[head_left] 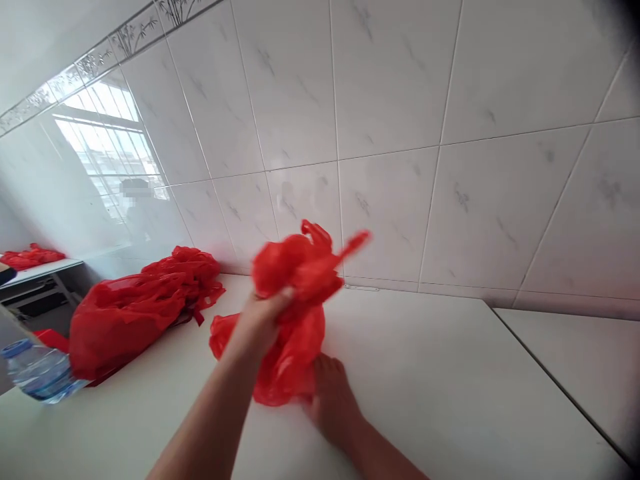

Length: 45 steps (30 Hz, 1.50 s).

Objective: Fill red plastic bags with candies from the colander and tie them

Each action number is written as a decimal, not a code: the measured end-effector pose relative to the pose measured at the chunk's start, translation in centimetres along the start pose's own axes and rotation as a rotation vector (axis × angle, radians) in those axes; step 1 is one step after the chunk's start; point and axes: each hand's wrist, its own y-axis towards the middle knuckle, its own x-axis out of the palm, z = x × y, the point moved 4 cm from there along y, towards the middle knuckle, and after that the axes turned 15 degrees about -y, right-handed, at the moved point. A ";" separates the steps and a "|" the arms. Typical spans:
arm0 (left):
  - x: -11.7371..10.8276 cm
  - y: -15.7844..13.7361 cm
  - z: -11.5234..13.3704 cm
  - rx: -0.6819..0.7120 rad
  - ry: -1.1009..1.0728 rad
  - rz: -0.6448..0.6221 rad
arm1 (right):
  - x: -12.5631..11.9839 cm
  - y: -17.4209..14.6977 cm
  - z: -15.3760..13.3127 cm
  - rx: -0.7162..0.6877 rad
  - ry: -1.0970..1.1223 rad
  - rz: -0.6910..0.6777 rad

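Note:
A crumpled red plastic bag (pixel 295 353) is between my two hands over the white table, its upper part blurred by motion. My left hand (pixel 267 313) is closed round the gathered upper part, where a strip like a handle sticks out to the right. Lower down, my right hand (pixel 333 393) grips the bag's lower right side close to the tabletop. Its fingertips are partly hidden by the red plastic. Whether anything lies inside the bag, I cannot tell.
A large heap of red bags (pixel 135 307) lies at the left on the white table (pixel 425 373). Beside it a clear water bottle (pixel 43 370) with a blue cap lies tilted. A tiled wall (pixel 390 207) rises behind. More red plastic (pixel 33 257) rests on another table further left.

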 end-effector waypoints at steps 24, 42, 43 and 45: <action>-3.7 3.1 -15.6 -0.092 1.113 -0.445 | -9.1 -2.5 16.7 0.746 -0.097 0.321; 5.8 -3.6 -19.0 -0.027 0.378 -0.494 | -9.6 -2.8 15.6 0.673 0.899 0.136; 5.9 -3.8 -19.1 -0.112 0.280 -0.436 | -9.5 -2.6 15.2 0.649 0.918 0.083; 5.3 -3.7 -19.6 -0.267 0.167 -0.283 | -9.5 -2.5 14.9 0.671 0.971 0.039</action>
